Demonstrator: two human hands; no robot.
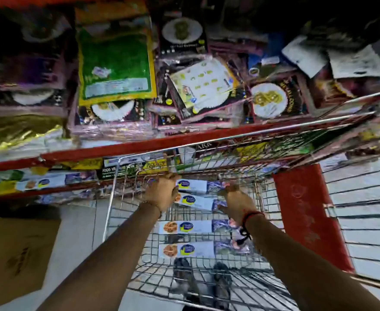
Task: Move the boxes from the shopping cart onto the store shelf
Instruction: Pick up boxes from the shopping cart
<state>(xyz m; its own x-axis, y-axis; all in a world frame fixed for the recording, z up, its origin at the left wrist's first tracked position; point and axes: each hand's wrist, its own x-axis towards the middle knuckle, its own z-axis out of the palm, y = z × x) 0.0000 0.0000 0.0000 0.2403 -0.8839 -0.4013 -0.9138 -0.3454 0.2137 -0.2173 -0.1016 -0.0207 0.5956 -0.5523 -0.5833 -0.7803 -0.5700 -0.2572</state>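
Several long white-and-purple biscuit boxes lie in the wire shopping cart. Both hands reach into the cart's far end and clamp a pair of stacked boxes between them. My left hand grips the left ends and my right hand grips the right ends. Two more boxes lie flat nearer to me, one behind the other. The red-edged store shelf runs above the cart. A matching box lies on a lower shelf at the left.
Dark sweet boxes and a green packet crowd the upper shelf. A brown cardboard carton stands on the floor at the left. The cart's red child-seat flap is at the right. My shoes show under the cart.
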